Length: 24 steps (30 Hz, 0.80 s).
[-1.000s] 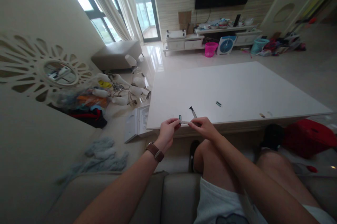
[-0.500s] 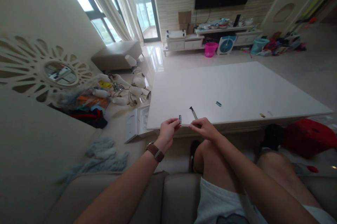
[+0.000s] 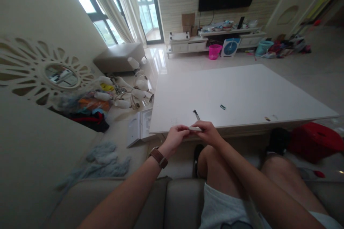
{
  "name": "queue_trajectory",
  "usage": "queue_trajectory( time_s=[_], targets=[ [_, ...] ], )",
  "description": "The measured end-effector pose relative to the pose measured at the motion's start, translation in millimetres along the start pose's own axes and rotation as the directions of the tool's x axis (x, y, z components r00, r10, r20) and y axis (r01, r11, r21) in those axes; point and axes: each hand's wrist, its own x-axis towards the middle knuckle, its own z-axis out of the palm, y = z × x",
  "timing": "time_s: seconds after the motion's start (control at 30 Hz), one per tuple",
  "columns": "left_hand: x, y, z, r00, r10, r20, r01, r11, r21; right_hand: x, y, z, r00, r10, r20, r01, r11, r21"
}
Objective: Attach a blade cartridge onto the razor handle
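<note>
Both hands meet just over the near edge of the white table (image 3: 242,85). My right hand (image 3: 211,134) is closed on a small flat whitish piece (image 3: 195,128), whose kind I cannot make out. Thumb and fingers of my left hand (image 3: 177,136) are pinched together at the left end of that piece; anything inside the pinch is hidden. Just beyond my right hand lies a razor handle (image 3: 197,115) with a dark forked head, its lower end covered by the hand. A small dark green razor cartridge (image 3: 223,107) rests farther right on the tabletop.
A small brownish item (image 3: 267,118) lies near the table's right front edge. Beside the table's left end are an open white box (image 3: 134,128) and a chandelier (image 3: 138,93) on the floor. A red stool-like object (image 3: 315,141) stands at right.
My left hand has moved slightly right, closer to my right hand. The green cartridge seen at its fingertips before is now out of sight. The whitish piece shows more of its flat side.
</note>
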Motion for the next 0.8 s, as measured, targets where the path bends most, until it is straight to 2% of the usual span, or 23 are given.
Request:
queue_trajectory(
  time_s=[0.1,0.27,0.47,0.57,0.67,0.8],
  targets=[
    [1,1,0.1,0.996,-0.025,-0.091,0.020,0.999,-0.049,-2,3,1,0.998,-0.065,-0.009,0.064,0.995,-0.074],
    [0,3,1.0,0.996,-0.076,-0.047,0.070,0.990,-0.120,-5,9,1,0.995,-0.099,-0.027,0.092,0.973,-0.210],
    [0,2,0.9,0.991,-0.083,-0.104,0.069,0.989,-0.129,-5,1,0,0.994,-0.105,0.000,0.101,0.960,-0.262],
    [3,2,0.0,0.991,-0.030,-0.130,0.015,0.993,-0.114,-5,-7,-1,0.994,-0.097,-0.052,0.077,0.948,-0.309],
    [4,3,-0.8,0.981,0.005,-0.193,-0.022,0.996,-0.088,-3,-12,-3,0.993,-0.059,-0.103,0.027,0.957,-0.288],
    [4,4,-1.2,0.968,0.051,-0.245,-0.067,0.996,-0.058,-2,-9,-3,0.996,0.038,-0.082,-0.059,0.960,-0.275]
  ],
)
